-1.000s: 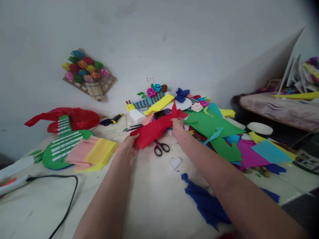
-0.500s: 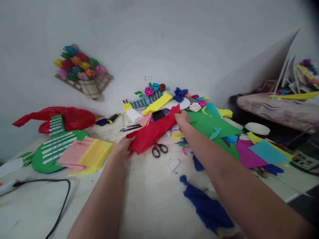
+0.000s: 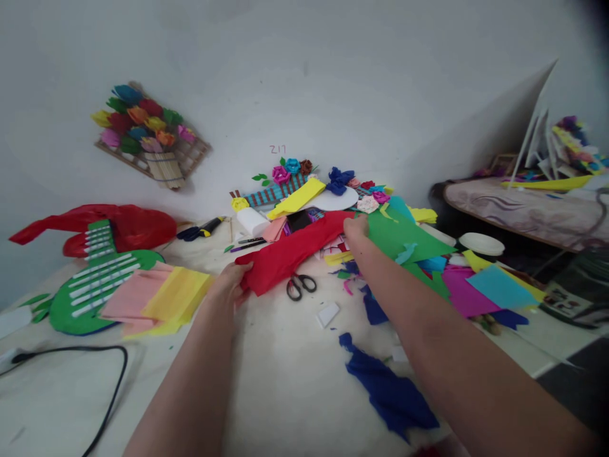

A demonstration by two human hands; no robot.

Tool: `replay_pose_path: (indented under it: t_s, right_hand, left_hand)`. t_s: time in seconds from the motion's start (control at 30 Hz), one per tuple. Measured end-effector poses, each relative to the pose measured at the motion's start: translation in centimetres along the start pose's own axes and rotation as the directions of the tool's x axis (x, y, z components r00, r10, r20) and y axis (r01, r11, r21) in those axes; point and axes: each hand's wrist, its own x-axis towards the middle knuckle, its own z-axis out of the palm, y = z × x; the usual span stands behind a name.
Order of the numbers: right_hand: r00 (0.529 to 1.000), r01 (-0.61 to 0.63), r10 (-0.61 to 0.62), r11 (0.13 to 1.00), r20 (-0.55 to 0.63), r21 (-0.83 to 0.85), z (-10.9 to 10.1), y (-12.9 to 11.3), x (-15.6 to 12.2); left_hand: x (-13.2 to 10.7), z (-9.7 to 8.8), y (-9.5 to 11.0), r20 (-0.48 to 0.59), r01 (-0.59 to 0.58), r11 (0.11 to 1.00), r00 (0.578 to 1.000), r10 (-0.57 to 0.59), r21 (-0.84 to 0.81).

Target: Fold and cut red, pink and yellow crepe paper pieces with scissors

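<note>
A long strip of red crepe paper [image 3: 292, 254] is stretched slantwise between both hands above the table. My left hand [image 3: 233, 284] is closed on its lower left end. At the upper right end, my right hand [image 3: 356, 226] pinches the paper; some of its fingers are hidden. Just below the strip lies a pair of scissors [image 3: 301, 287] with black handles, its blades hidden under the red paper. A green sheet [image 3: 404, 235] is beside my right hand. Pink and yellow crepe paper [image 3: 178, 298] lies left of my left hand.
A green guitar-shaped piece [image 3: 102, 279] and a red plastic bag [image 3: 128, 225] occupy the left side. Crumpled dark blue crepe paper [image 3: 387, 390] lies near the front. A black cable [image 3: 124, 374] curves at lower left. Paper flowers [image 3: 280, 174] stand by the wall.
The red crepe paper is drawn flatter and straighter, its right end no longer sticking up. My right hand has moved slightly right relative to the table things. The whole view has shifted slightly.
</note>
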Motion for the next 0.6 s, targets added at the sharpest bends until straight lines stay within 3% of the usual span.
replay_pose_path:
  t_s: [0.17,0.3,0.37,0.47,0.6]
  right_hand:
    - [0.994,-0.110,0.108,0.982,0.019,0.154,-0.9,-0.8,-0.5]
    - [0.994,-0.104,0.104,0.995,0.014,0.007,-1.4,-0.8,-0.8]
    - [0.998,-0.015,0.009,0.995,-0.061,-0.096,-1.5,-0.8,-0.8]
    - [0.965,0.159,-0.198,0.963,-0.171,-0.218,-1.7,-1.4,-0.7]
    - [0.928,0.344,-0.371,0.890,-0.040,-0.299,-1.7,-3.1,0.0]
  left_hand:
    - [0.2,-0.5,0.0,-0.049,0.008,0.998,0.999,-0.005,0.062]
    - [0.0,-0.7,0.0,-0.016,-0.032,0.995,0.999,0.034,0.089]
    - [-0.2,-0.5,0.1,-0.018,-0.040,0.994,0.999,0.042,0.098]
    - [-0.4,-0.3,0.1,-0.018,-0.044,0.994,0.999,0.046,0.101]
    - [-0.5,-0.2,0.0,0.012,-0.075,0.992,0.997,0.075,0.097]
